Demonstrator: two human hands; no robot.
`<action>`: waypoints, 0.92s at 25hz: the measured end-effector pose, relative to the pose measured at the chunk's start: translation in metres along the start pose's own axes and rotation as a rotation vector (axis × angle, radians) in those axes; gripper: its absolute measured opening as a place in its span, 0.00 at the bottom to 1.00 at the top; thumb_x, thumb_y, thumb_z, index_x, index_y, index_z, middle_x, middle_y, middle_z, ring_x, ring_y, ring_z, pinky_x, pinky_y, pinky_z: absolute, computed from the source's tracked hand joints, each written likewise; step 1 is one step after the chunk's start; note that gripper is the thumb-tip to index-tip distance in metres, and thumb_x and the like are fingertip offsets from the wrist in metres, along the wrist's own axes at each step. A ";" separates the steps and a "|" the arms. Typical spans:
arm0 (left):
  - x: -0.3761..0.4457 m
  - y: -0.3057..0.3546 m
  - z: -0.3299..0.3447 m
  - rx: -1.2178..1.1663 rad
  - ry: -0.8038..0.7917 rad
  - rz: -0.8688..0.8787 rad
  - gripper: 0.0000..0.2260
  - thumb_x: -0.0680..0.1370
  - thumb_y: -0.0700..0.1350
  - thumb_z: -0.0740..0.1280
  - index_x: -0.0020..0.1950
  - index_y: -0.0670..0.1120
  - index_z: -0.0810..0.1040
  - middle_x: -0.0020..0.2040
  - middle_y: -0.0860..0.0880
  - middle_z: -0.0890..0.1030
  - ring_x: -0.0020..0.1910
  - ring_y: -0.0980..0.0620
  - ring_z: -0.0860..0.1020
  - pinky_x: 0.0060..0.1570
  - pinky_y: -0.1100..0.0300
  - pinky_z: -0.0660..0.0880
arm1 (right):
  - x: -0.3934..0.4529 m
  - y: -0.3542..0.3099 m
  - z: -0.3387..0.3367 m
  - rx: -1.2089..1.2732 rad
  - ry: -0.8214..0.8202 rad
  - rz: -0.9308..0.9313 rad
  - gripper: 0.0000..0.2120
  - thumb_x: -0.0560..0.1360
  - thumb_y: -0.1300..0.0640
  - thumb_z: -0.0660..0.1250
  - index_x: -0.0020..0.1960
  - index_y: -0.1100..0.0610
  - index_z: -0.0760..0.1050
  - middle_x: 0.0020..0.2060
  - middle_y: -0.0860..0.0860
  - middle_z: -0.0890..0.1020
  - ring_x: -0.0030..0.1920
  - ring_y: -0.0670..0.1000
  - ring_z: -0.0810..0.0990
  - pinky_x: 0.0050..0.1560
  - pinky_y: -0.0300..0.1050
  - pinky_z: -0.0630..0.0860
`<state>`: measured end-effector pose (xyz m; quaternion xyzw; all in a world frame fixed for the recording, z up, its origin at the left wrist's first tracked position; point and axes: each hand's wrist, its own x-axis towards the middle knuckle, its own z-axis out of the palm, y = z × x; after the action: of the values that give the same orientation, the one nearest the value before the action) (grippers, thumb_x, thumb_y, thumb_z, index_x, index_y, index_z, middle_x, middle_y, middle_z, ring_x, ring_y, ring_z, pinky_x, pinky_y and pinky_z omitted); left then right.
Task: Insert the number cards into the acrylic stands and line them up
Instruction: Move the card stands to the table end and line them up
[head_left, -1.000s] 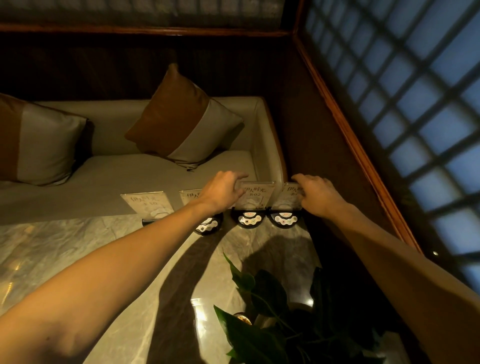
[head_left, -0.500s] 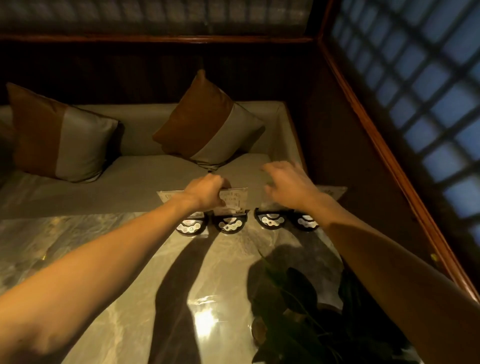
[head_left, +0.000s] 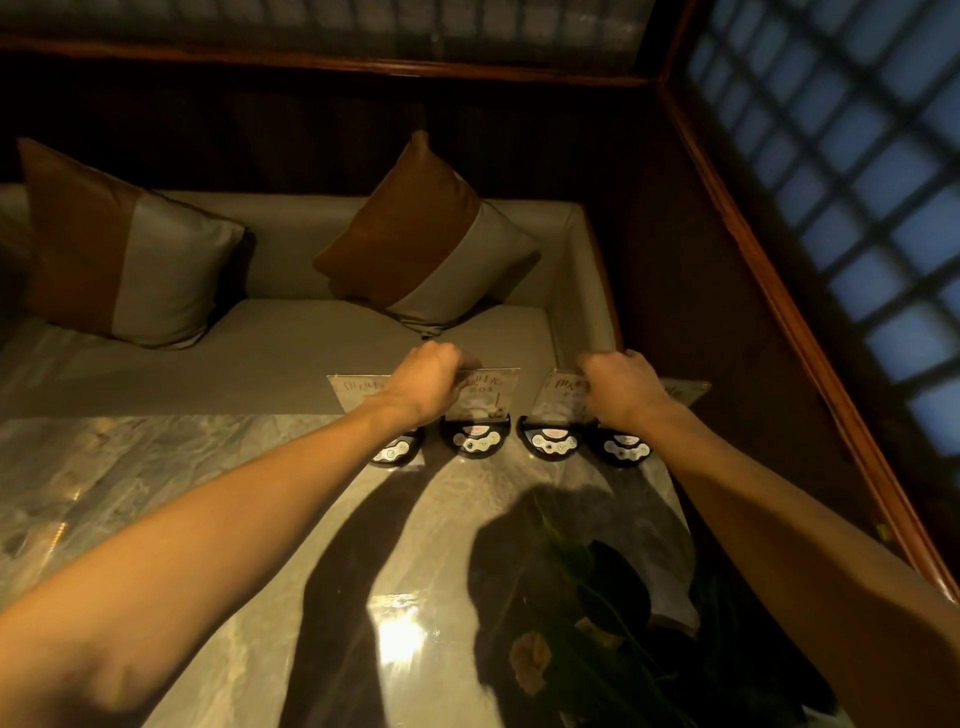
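Observation:
Several clear acrylic stands with number cards stand in a row at the far edge of the marble table (head_left: 208, 467), each on a black base with buttons. My left hand (head_left: 423, 382) grips the top of the second stand (head_left: 491, 395), which shows a card with printed characters. Partly hidden behind my left wrist is the leftmost stand (head_left: 358, 389). My right hand (head_left: 621, 387) is closed on the top of the third stand (head_left: 561, 397). The rightmost stand (head_left: 685, 389) peeks out behind my right wrist. Their black bases (head_left: 475, 439) sit close together.
A potted plant (head_left: 597, 597) with dark leaves stands near the table's front right. Beyond the table is a beige sofa (head_left: 291, 353) with two brown and grey cushions (head_left: 426, 239). A wooden-framed lattice window (head_left: 841, 208) runs along the right.
My right hand has moved from hovering open above the stands down to close on the third stand's top. My left hand keeps its hold on the second stand. The camera view shifted slightly.

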<state>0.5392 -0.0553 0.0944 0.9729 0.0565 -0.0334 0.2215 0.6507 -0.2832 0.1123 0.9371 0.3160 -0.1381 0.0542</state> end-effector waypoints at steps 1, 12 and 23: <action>0.002 0.001 0.001 -0.011 0.007 -0.008 0.12 0.81 0.42 0.67 0.64 0.47 0.82 0.58 0.46 0.85 0.58 0.46 0.82 0.59 0.51 0.78 | -0.001 0.000 0.000 0.005 0.007 -0.006 0.07 0.78 0.62 0.65 0.56 0.56 0.77 0.51 0.55 0.83 0.55 0.56 0.81 0.67 0.56 0.70; 0.013 0.013 0.005 0.025 -0.034 0.028 0.11 0.80 0.42 0.68 0.60 0.49 0.84 0.54 0.47 0.86 0.53 0.46 0.83 0.52 0.54 0.78 | -0.006 0.003 0.000 0.122 -0.011 -0.014 0.09 0.79 0.62 0.66 0.59 0.57 0.76 0.54 0.56 0.83 0.52 0.56 0.82 0.52 0.51 0.80; 0.005 0.009 0.008 0.015 0.012 0.019 0.10 0.81 0.44 0.67 0.60 0.49 0.84 0.55 0.47 0.86 0.54 0.45 0.83 0.51 0.54 0.76 | -0.006 -0.001 0.003 0.144 -0.007 -0.026 0.06 0.79 0.60 0.66 0.56 0.56 0.74 0.51 0.55 0.83 0.49 0.54 0.81 0.53 0.49 0.79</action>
<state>0.5449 -0.0660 0.0901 0.9752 0.0485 -0.0260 0.2142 0.6449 -0.2867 0.1107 0.9339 0.3171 -0.1645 -0.0138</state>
